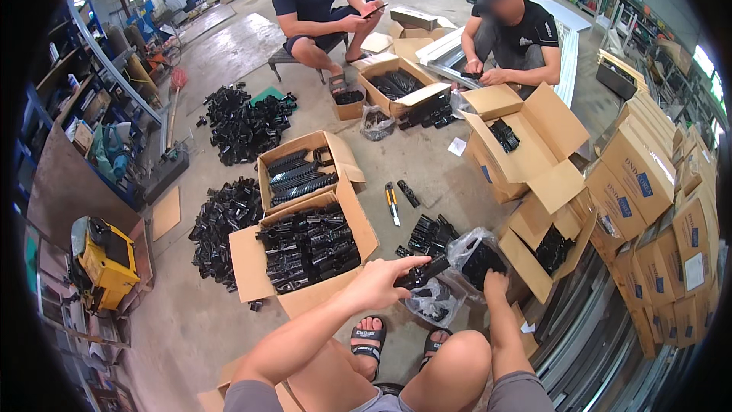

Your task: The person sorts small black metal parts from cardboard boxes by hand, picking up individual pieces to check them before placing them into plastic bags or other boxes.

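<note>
My left hand (pixel 385 281) has its thumb and outstretched index finger on either side of a black tubular part (pixel 429 271), gripping it over the floor. Reaching down, my right hand (pixel 496 284) is at the mouth of a clear plastic bag (pixel 462 246) of small black pieces; its fingertips are hidden there. A second clear bag (pixel 435 307) with dark bits lies below the left hand's part. Just beyond is a small heap of black parts (pixel 431 233). Left of my hands stands an open carton (pixel 248 263) packed with black parts.
A yellow-handled cutter knife (pixel 392 204) lies on the floor ahead. Black part piles (pixel 225 225) sit at left. Another open carton (pixel 526 263) stands at right, near stacked boxes (pixel 633 168). Two people sit across: one holds a phone-like device (pixel 374 10), the other a black part (pixel 470 75).
</note>
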Action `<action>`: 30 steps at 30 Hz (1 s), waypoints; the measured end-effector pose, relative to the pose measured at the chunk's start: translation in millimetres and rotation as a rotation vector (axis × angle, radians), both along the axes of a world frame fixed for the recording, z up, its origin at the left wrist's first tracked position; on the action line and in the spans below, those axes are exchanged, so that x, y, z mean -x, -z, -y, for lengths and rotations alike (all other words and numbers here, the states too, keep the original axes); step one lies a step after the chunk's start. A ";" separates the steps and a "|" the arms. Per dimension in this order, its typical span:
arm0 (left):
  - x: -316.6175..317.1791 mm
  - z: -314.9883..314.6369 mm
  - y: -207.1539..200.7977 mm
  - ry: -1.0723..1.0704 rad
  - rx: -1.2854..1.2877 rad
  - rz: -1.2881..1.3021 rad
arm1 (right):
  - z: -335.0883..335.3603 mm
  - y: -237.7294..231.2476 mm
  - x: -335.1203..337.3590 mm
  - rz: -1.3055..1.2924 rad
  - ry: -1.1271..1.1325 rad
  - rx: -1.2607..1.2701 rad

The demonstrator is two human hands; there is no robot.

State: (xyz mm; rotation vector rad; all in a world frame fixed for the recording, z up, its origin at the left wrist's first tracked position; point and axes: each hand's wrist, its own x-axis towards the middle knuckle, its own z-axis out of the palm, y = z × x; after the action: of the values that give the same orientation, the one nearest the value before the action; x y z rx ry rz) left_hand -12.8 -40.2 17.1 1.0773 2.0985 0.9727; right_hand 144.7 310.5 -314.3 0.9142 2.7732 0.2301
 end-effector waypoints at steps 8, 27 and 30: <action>-1.3 -18.6 -3.0 0.077 0.100 0.029 | -11.7 -5.5 -12.3 0.015 -0.037 0.002; 1.8 -19.1 23.8 0.181 0.052 -0.133 | 45.8 -171.4 1.3 -1.163 0.702 1.853; -0.7 -13.3 13.7 0.157 0.044 -0.141 | 65.0 -229.0 18.1 -1.158 0.574 1.990</action>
State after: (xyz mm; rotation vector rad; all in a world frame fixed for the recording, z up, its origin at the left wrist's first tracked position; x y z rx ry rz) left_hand -12.2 -26.9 3.4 1.2998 2.0985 0.7920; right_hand 126.6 245.5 -85.3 0.9600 1.3431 -2.9687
